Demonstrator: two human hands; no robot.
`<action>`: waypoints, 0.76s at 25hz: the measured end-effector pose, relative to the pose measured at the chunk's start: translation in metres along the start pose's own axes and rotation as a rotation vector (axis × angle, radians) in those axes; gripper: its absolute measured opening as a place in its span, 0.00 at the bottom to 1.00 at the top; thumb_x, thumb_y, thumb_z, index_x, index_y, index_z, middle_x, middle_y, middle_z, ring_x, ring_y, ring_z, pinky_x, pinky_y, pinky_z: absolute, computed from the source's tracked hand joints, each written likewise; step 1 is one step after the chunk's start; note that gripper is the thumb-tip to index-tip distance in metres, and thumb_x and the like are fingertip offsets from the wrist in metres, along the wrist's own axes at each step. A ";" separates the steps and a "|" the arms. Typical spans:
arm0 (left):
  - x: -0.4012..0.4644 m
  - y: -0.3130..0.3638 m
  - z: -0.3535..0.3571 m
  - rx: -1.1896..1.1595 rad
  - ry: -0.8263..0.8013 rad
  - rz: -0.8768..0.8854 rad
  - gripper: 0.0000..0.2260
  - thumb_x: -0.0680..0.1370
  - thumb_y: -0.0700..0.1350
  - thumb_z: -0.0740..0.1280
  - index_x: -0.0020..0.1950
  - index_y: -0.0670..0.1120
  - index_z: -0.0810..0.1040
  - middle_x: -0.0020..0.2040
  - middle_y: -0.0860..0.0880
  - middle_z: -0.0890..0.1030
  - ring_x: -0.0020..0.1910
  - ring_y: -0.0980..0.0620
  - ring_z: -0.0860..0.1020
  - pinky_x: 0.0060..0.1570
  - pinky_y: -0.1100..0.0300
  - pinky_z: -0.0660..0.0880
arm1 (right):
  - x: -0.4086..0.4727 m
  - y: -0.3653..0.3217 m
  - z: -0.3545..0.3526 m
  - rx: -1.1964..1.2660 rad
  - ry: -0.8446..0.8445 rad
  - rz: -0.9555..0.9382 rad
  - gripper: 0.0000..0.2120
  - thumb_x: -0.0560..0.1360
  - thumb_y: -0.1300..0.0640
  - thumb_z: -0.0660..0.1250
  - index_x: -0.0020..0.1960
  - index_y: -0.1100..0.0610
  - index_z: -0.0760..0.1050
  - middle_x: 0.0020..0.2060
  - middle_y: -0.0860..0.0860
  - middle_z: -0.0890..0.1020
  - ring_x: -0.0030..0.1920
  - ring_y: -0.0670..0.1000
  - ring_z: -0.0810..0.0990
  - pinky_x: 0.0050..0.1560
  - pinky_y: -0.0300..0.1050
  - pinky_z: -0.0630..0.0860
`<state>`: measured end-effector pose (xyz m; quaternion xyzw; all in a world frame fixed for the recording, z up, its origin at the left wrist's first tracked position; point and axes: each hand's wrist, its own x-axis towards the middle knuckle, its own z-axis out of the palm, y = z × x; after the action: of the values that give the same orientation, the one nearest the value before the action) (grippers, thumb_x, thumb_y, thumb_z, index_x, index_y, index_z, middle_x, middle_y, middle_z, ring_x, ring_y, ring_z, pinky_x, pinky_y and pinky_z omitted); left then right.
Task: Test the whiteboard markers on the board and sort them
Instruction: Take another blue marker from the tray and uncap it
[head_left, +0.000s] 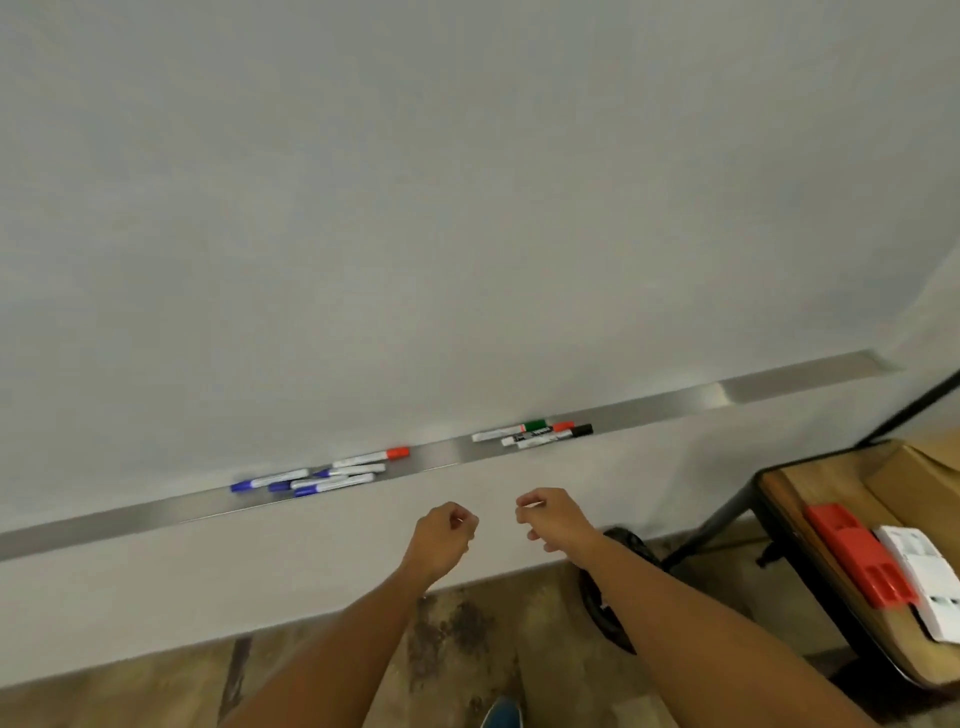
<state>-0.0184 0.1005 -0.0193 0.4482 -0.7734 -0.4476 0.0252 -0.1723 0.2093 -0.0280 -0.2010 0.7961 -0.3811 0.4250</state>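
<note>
Head view shows both hands held out below the tray, empty: the left hand (448, 530) has its fingers curled in on nothing, the right hand (550, 518) hangs loosely curled. On the metal tray (675, 402) under the whiteboard (415, 208) lie two groups of markers, well apart: blue-capped markers (306, 480) with one red-capped marker (371, 458) to the left, and a green, red and black cluster (535, 434) to the right. At far right a table (774, 488) carries a red eraser (857, 553) beside a white eraser (922, 577).
</note>
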 end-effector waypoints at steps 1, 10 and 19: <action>-0.002 -0.003 -0.012 0.000 0.019 0.001 0.08 0.81 0.49 0.63 0.55 0.47 0.77 0.50 0.49 0.81 0.44 0.53 0.81 0.40 0.66 0.74 | 0.000 -0.010 0.006 -0.009 -0.011 -0.026 0.11 0.78 0.55 0.66 0.60 0.52 0.77 0.53 0.51 0.82 0.49 0.51 0.82 0.45 0.43 0.79; 0.001 -0.063 -0.129 0.006 0.170 -0.030 0.05 0.80 0.48 0.64 0.51 0.48 0.77 0.47 0.49 0.82 0.47 0.51 0.81 0.47 0.60 0.77 | 0.005 -0.093 0.084 -0.107 -0.142 -0.171 0.11 0.76 0.57 0.67 0.58 0.53 0.78 0.49 0.50 0.83 0.42 0.49 0.82 0.38 0.42 0.75; 0.038 -0.135 -0.214 0.012 0.228 -0.027 0.05 0.79 0.47 0.66 0.47 0.47 0.77 0.44 0.47 0.82 0.45 0.48 0.82 0.46 0.59 0.78 | 0.032 -0.160 0.190 -0.152 -0.144 -0.231 0.10 0.78 0.57 0.66 0.58 0.53 0.78 0.47 0.50 0.82 0.40 0.47 0.80 0.34 0.38 0.73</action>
<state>0.1435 -0.0961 -0.0014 0.5068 -0.7620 -0.3893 0.1045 -0.0329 0.0049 0.0133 -0.3497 0.7616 -0.3508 0.4179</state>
